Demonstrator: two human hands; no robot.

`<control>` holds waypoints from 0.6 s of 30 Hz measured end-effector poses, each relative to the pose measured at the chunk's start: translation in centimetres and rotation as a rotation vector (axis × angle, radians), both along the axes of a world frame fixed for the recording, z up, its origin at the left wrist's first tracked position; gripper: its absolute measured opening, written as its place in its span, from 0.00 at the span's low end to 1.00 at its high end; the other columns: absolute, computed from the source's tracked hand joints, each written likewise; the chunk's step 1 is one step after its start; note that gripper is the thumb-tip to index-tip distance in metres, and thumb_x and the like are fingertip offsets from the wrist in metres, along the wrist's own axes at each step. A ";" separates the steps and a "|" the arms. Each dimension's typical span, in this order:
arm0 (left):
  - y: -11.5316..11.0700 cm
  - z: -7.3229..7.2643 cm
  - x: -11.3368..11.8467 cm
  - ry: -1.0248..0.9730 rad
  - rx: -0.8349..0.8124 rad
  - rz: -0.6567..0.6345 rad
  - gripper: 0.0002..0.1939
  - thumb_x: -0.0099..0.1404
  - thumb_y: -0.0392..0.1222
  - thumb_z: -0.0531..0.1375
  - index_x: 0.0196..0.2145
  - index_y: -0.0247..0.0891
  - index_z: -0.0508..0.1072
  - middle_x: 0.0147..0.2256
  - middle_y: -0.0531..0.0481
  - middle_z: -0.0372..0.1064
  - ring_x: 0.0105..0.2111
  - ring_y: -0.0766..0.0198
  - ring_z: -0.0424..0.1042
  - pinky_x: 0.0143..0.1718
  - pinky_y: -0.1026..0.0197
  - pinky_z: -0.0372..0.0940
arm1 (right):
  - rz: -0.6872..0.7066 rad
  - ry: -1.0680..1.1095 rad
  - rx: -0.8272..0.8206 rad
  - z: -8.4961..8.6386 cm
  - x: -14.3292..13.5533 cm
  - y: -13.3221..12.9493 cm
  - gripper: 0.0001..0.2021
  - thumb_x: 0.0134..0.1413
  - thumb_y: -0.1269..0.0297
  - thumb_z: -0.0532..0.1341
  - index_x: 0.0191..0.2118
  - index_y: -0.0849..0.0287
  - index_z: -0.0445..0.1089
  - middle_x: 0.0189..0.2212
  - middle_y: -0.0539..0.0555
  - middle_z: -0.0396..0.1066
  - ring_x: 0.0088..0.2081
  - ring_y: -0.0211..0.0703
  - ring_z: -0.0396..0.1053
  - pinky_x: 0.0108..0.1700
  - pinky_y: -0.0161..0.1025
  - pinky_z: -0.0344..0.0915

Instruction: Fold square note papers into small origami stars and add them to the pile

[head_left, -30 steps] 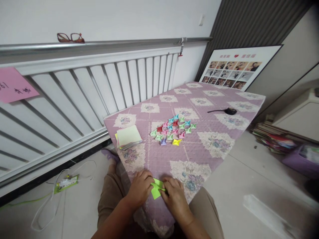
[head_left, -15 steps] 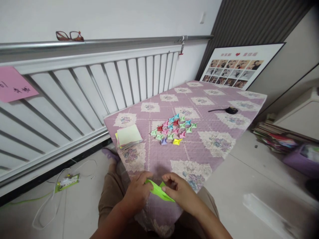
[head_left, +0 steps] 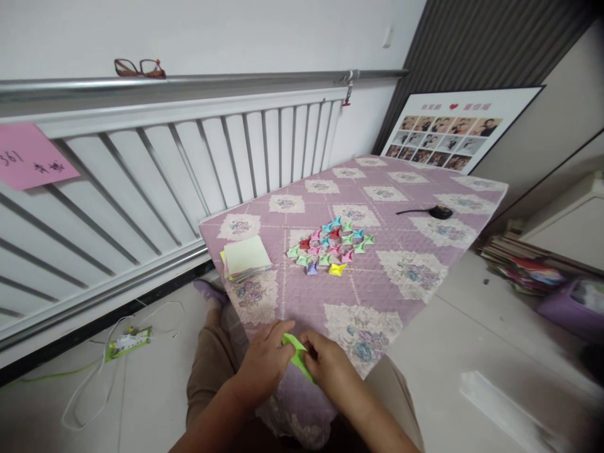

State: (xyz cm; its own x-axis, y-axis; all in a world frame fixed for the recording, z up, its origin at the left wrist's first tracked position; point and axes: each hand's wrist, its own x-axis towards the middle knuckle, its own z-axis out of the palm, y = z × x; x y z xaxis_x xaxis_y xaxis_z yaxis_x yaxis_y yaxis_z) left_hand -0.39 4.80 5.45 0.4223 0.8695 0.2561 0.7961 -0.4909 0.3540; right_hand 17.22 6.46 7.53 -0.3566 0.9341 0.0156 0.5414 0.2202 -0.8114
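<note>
A bright green sheet of folded paper (head_left: 296,353) is held between my two hands over the near corner of the table. My left hand (head_left: 267,355) grips its left end, fingers bent around the edge. On the other side my right hand (head_left: 328,365) pinches the paper between thumb and fingers. Farther up the cloth sit several small folded paper pieces (head_left: 325,242) in rows, coloured green, pink, red, blue, purple and yellow. To their left lies a stack of square paper sheets (head_left: 248,257), pale yellow on top.
A purple flowered cloth (head_left: 302,302) covers the table. A black object with a thin tail (head_left: 440,212) lies at its far right. Beyond stand a white radiator (head_left: 226,157) and a photo board (head_left: 441,135). A power strip (head_left: 127,344) with cables is on the floor at left.
My right hand has moved left and closed more tightly on the green paper. The paper now shows a smaller, more steeply tilted strip. The view has shifted slightly.
</note>
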 end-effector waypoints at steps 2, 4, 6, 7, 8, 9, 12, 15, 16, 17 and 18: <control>0.1 0.3 0.3 0.003 0.022 0.037 0.12 0.64 0.32 0.53 0.36 0.40 0.75 0.57 0.46 0.61 0.56 0.52 0.58 0.56 0.45 0.58 | -0.032 -0.021 0.023 0.2 -0.2 0.1 0.04 0.46 0.72 0.54 0.29 0.54 0.61 0.22 0.45 0.63 0.25 0.38 0.62 0.29 0.33 0.55; 0.1 0.4 0.6 -0.010 0.053 0.075 0.11 0.65 0.34 0.53 0.37 0.41 0.75 0.58 0.45 0.59 0.56 0.50 0.58 0.55 0.43 0.58 | -0.059 -0.034 0.036 0.2 -0.2 0.2 0.04 0.48 0.71 0.53 0.30 0.54 0.60 0.23 0.46 0.63 0.25 0.38 0.62 0.29 0.33 0.55; -0.1 0.3 0.8 -0.018 0.082 0.110 0.11 0.65 0.36 0.54 0.39 0.43 0.75 0.58 0.46 0.58 0.55 0.50 0.58 0.54 0.42 0.58 | -0.088 -0.050 0.048 0.0 -0.3 0.3 0.04 0.49 0.70 0.53 0.32 0.54 0.58 0.23 0.46 0.63 0.25 0.38 0.62 0.30 0.34 0.56; -0.2 0.2 0.9 -0.018 0.092 0.122 0.11 0.66 0.36 0.53 0.40 0.43 0.75 0.57 0.46 0.59 0.54 0.51 0.59 0.54 0.42 0.59 | -0.099 -0.057 0.052 -0.2 -0.3 0.3 0.04 0.49 0.70 0.52 0.32 0.53 0.58 0.23 0.46 0.63 0.25 0.38 0.63 0.30 0.34 0.56; -0.4 -0.1 0.9 -0.017 0.101 0.126 0.11 0.66 0.36 0.53 0.40 0.44 0.75 0.56 0.46 0.60 0.53 0.52 0.60 0.54 0.43 0.59 | -0.108 -0.061 0.056 -0.3 -0.4 0.3 0.04 0.49 0.70 0.52 0.32 0.53 0.57 0.23 0.46 0.63 0.25 0.38 0.63 0.29 0.34 0.56; -0.5 -0.3 0.9 -0.018 0.110 0.118 0.12 0.67 0.36 0.53 0.41 0.44 0.75 0.56 0.46 0.61 0.53 0.52 0.60 0.53 0.44 0.59 | -0.116 -0.062 0.060 -0.5 -0.4 0.3 0.04 0.49 0.70 0.52 0.32 0.53 0.56 0.23 0.46 0.63 0.25 0.39 0.63 0.29 0.34 0.56; -0.7 -1.1 0.7 -0.026 0.149 0.088 0.11 0.68 0.37 0.52 0.40 0.43 0.75 0.56 0.47 0.60 0.51 0.54 0.62 0.53 0.47 0.60 | -0.133 -0.055 0.064 -0.8 -0.5 0.3 0.04 0.49 0.69 0.52 0.30 0.53 0.56 0.23 0.46 0.63 0.25 0.39 0.63 0.29 0.34 0.56; -0.5 -1.4 0.5 -0.060 0.159 0.124 0.12 0.68 0.37 0.52 0.39 0.42 0.75 0.56 0.47 0.60 0.52 0.54 0.62 0.53 0.49 0.60 | -0.150 -0.047 0.080 -1.1 -0.5 0.4 0.03 0.50 0.69 0.52 0.30 0.53 0.56 0.23 0.47 0.63 0.25 0.39 0.64 0.29 0.34 0.56; -0.4 -1.3 0.5 -0.080 0.137 0.144 0.12 0.68 0.37 0.51 0.38 0.42 0.75 0.55 0.46 0.61 0.52 0.54 0.62 0.53 0.49 0.61 | -0.149 -0.044 0.087 -1.2 -0.5 0.4 0.03 0.50 0.69 0.52 0.31 0.53 0.56 0.23 0.47 0.63 0.25 0.39 0.64 0.30 0.35 0.57; -0.3 -1.1 0.5 -0.105 0.097 0.167 0.12 0.67 0.37 0.51 0.38 0.42 0.75 0.54 0.46 0.62 0.51 0.55 0.63 0.52 0.50 0.61 | -0.146 -0.042 0.094 -1.3 -0.5 0.4 0.03 0.50 0.69 0.51 0.31 0.53 0.56 0.23 0.47 0.63 0.25 0.39 0.64 0.30 0.35 0.57; -0.2 -0.9 0.5 -0.130 0.045 0.186 0.12 0.67 0.37 0.51 0.38 0.41 0.75 0.52 0.46 0.64 0.49 0.55 0.64 0.51 0.51 0.62 | -0.141 -0.041 0.098 -1.5 -0.6 0.4 0.03 0.51 0.70 0.51 0.30 0.54 0.57 0.23 0.47 0.63 0.25 0.39 0.64 0.30 0.35 0.57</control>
